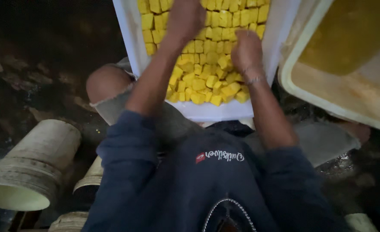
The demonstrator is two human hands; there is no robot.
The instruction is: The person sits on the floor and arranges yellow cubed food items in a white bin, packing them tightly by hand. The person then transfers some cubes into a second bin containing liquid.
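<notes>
A white tray (207,112) leans toward me, filled with several small yellow cubes (207,68), neat in rows at the top and jumbled in a heap at the near end. My left hand (184,18) rests on the cubes near the tray's upper middle, fingers down among them and blurred. My right hand (246,52) presses on the cubes at the right side of the heap, a thin band on its wrist. Whether either hand grips a cube is hidden.
A large cream tub (310,92) with yellow liquid sits at the right. A pale bucket (33,165) lies on its side at lower left, with more bucket rims (91,176) beside it. The floor is dark and wet. My knees flank the tray.
</notes>
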